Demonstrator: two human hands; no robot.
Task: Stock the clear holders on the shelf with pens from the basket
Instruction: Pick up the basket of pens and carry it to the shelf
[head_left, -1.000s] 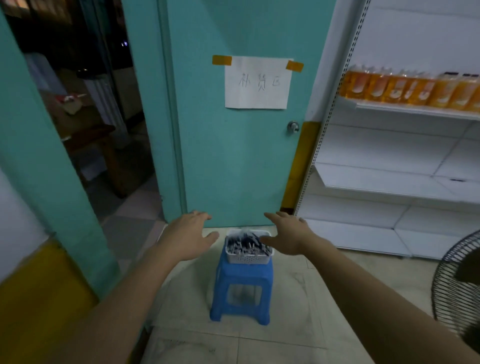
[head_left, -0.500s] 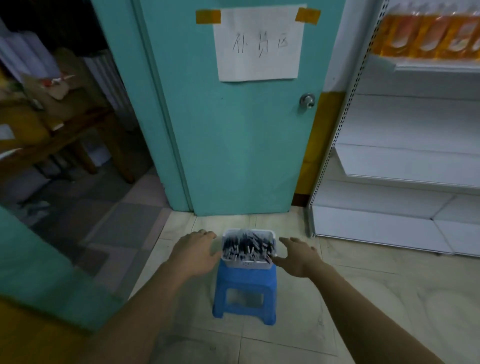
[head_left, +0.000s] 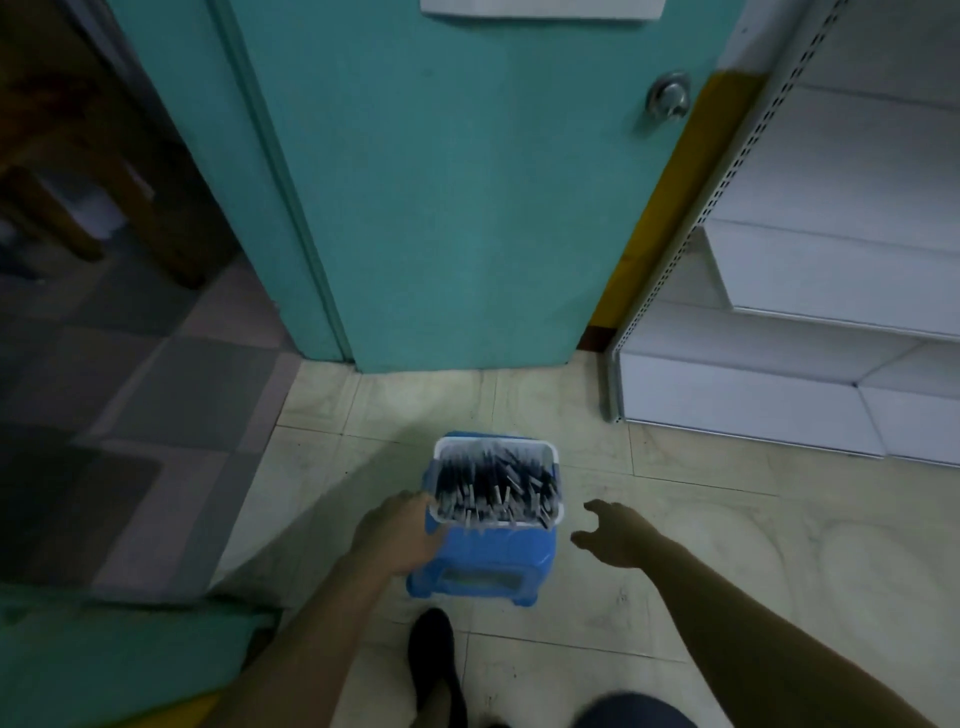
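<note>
**Hands low by the basket of pens**

Left hand (head_left: 397, 530) is down at the left side of the white basket (head_left: 496, 441). Its fingertips meet the basket's near left corner, and the hand lies against the blue stool (head_left: 483, 558). It is blurry there, so it is not clear if the fingers grip the basket or only touch it. The right hand (head_left: 618, 535) is on the other side, just beside the basket but not touching it. Its fingers are spread wide and a little bent, and it holds nothing.

The basket sits on top of the stool. The stool stands on the pale tiled floor (head_left: 701, 519). The basket is full of dark pens (head_left: 498, 486) with light ends, all lying in a heap.

Behind the stool is a teal door (head_left: 457, 208) with a round metal knob (head_left: 668, 98). The bottom edge of a white paper (head_left: 540, 6) shows at the top of the door. A yellow strip (head_left: 657, 208) runs down the wall beside the door. To the right stands a white shelf (head_left: 831, 270). To the left, a doorway opens on a dark room. A black shoe (head_left: 434, 670) is on the floor, just in front of the stool.
</note>
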